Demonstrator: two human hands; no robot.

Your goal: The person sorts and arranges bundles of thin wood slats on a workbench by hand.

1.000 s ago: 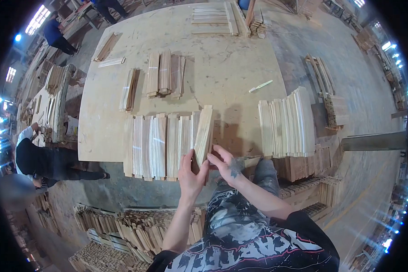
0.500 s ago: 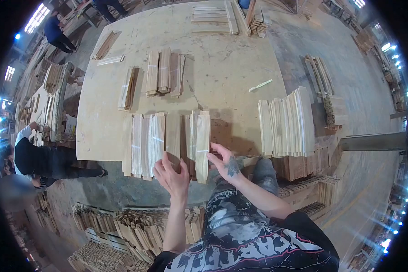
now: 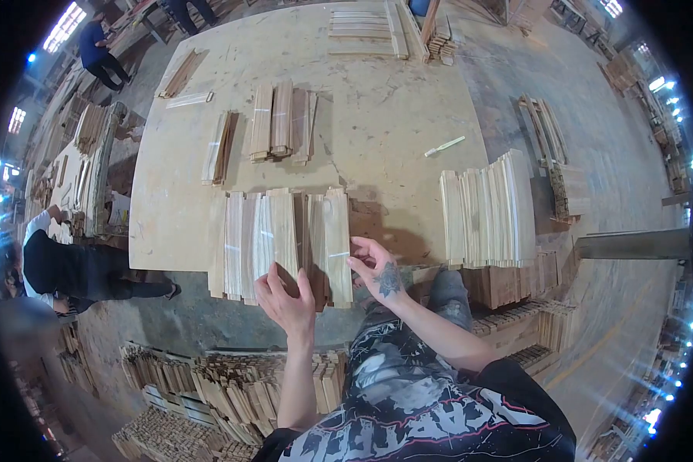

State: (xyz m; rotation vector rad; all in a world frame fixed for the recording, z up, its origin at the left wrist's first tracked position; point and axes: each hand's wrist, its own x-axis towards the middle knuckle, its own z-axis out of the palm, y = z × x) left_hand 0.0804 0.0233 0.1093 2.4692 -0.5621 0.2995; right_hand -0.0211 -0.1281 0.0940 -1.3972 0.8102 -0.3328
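Observation:
A row of upright-packed wooden slats (image 3: 242, 239) lies at the table's front edge. My left hand (image 3: 286, 300) is over its near part, thumb and fingers straddling one pale slat (image 3: 284, 223). Just right of that slat is a narrow dark gap, followed by several more slats. At the row's right end, my right hand (image 3: 375, 269) rests its fingertips against the side of the outermost wide slat (image 3: 336, 246). Its fingers are bent and apart, not wrapped round anything I can see.
Another slat row (image 3: 485, 208) stands at the table's right edge. Smaller slat bundles (image 3: 272, 119) lie farther back, near a pale brush-like tool (image 3: 444, 146). Slat stacks (image 3: 269, 385) fill the floor beside my legs. A person (image 3: 77, 266) is at the left.
My left hand has shifted slightly left with the pale slat, closing it against the left group. The right-end slats and my right hand have also moved a little left.

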